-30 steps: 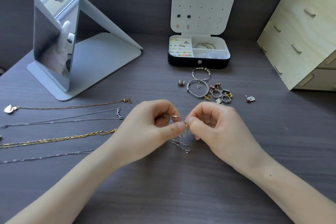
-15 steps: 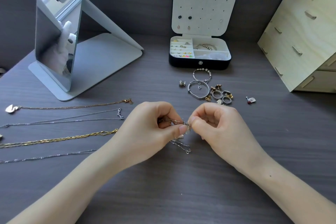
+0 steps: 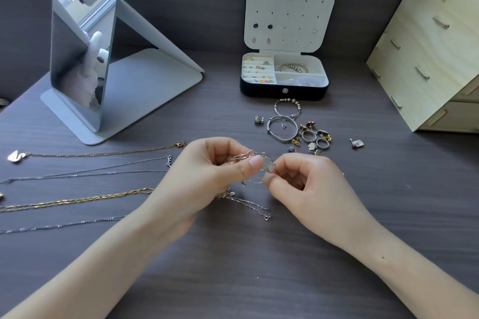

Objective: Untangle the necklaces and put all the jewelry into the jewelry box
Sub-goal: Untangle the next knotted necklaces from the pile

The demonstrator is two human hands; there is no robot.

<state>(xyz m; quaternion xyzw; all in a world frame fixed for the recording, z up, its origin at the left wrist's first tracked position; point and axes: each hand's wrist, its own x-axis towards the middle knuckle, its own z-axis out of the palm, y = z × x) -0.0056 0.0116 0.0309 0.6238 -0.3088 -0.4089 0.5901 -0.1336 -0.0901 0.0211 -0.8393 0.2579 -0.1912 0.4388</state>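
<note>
A tangle of thin silver chains (image 3: pixel 248 203) hangs between my hands just above the dark table. My left hand (image 3: pixel 207 173) pinches one part of it between thumb and fingers; my right hand (image 3: pixel 308 186) pinches another part close by. Loose ends trail onto the table below. Several straightened necklaces lie to the left: a rose-gold one with a swan pendant (image 3: pixel 16 156), a fine silver one (image 3: pixel 85 172), a gold chain (image 3: pixel 77 199) and another silver chain (image 3: pixel 59 225). The open jewelry box (image 3: pixel 283 92) stands at the back, holding earrings and a beaded bracelet.
A pile of bracelets, rings and earrings (image 3: pixel 298 129) lies in front of the box, with a small red-stone charm (image 3: pixel 357 143) to its right. A standing mirror (image 3: pixel 83 54) is at the back left. A wooden drawer unit (image 3: pixel 427 54) stands at the right.
My hands have shifted slightly while working the tangle; the right hand has eased a little away from the left, stretching a short length of chain between them.
</note>
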